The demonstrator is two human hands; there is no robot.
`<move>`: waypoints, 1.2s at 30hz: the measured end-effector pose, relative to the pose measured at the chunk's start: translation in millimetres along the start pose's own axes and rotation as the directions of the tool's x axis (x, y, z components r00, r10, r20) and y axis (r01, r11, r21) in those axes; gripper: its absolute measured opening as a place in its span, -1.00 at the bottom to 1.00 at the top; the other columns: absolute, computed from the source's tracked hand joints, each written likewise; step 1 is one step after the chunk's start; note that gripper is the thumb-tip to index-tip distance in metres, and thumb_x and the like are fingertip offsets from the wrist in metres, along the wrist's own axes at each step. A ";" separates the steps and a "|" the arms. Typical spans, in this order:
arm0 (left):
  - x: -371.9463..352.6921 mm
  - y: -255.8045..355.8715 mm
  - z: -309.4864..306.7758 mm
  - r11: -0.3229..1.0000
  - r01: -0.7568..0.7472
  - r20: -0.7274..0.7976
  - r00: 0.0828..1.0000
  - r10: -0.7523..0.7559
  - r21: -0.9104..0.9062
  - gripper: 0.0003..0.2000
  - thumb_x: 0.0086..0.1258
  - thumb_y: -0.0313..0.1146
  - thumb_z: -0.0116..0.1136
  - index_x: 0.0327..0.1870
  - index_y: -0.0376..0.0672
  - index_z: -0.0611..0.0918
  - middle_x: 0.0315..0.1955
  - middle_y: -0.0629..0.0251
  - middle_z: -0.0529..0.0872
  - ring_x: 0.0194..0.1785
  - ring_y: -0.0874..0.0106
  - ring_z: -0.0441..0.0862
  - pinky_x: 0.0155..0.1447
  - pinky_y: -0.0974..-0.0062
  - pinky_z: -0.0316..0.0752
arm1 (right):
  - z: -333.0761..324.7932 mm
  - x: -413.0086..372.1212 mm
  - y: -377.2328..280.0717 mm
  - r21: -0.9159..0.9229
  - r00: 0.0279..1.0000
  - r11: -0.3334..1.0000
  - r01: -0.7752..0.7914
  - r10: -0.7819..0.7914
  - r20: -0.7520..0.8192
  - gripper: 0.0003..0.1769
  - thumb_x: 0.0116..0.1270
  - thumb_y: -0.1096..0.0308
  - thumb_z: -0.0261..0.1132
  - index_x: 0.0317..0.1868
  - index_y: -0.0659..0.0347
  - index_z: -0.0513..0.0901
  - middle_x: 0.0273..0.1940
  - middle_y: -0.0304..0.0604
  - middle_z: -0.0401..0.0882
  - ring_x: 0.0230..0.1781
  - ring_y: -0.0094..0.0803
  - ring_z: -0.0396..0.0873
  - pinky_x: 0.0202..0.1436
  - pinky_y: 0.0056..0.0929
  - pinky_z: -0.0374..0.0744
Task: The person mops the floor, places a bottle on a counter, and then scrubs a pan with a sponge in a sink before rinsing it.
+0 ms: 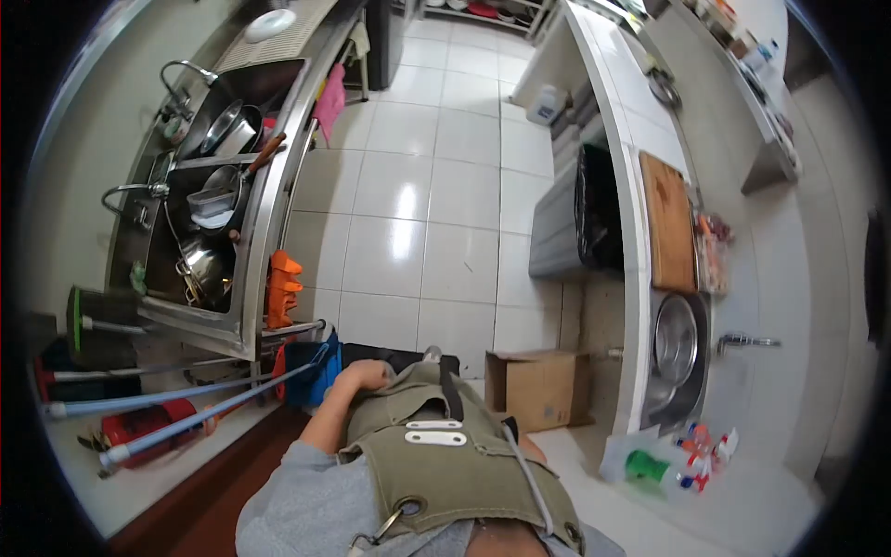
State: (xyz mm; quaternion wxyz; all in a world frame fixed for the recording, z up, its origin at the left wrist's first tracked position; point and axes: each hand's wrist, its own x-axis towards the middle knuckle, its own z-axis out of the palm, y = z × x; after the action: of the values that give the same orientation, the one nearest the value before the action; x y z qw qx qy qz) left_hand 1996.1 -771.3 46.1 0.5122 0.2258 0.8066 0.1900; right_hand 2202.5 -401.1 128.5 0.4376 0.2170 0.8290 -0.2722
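My left hand [368,374] is beside the left edge of the green apron [441,473] that I wear. Its fingers look curled closed, and their tips are hidden, so what they hold, if anything, does not show. Only a small patch of my right arm [533,448] appears past the apron's right side; the hand itself is out of sight. Beyond the apron's top edge lies a dark object [367,356] on the floor, close to my left hand.
At left, a steel double sink [243,320] holds pots and bowls, with mop handles [213,429] below it. A cardboard box [534,388] and a lined bin [557,223] stand at right, beside a counter with a cutting board [666,223], basin [677,339] and bottles [647,467].
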 end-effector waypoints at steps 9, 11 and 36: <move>-43.0 -131.0 15.1 0.991 -0.022 0.017 1.000 0.025 -0.131 -0.70 0.10 -0.10 0.08 -0.20 0.00 0.68 -0.23 0.10 0.66 -0.17 0.18 0.63 -0.08 0.29 0.49 | 65.1 24.5 -77.7 -0.291 0.995 0.952 0.091 -0.099 -0.013 -0.66 0.19 0.14 0.13 -0.16 0.21 0.53 -0.21 -0.02 0.52 -0.11 -0.16 0.49 -0.05 -0.32 0.43; -95.8 -136.9 -5.6 0.975 0.073 -0.007 0.997 -0.076 -0.211 -0.68 0.09 -0.11 0.09 -0.28 -0.14 0.67 -0.30 0.05 0.67 -0.23 0.18 0.64 -0.16 0.29 0.49 | 71.9 31.4 -102.5 -0.382 0.992 0.916 0.124 -0.128 0.014 -0.68 0.17 0.15 0.14 -0.20 0.21 0.55 -0.24 -0.03 0.53 -0.15 -0.16 0.51 -0.08 -0.32 0.45; -145.7 -220.5 69.1 0.839 0.344 0.060 0.934 -0.352 -0.422 -0.63 0.07 -0.03 0.14 -0.24 -0.12 0.67 -0.17 0.12 0.64 -0.08 0.16 0.59 -0.02 0.30 0.48 | 81.7 92.7 -231.9 -0.676 0.875 0.732 0.081 0.272 0.400 -0.61 0.15 0.20 0.09 -0.11 0.28 0.60 -0.06 0.09 0.55 -0.03 -0.04 0.53 -0.02 -0.21 0.48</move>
State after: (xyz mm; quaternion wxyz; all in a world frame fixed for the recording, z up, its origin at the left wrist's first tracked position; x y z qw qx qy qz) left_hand 2076.2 -1029.6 7.6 0.5669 -0.0435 0.7779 0.2675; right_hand 2065.0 -617.9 72.7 0.6882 0.0141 0.7249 0.0258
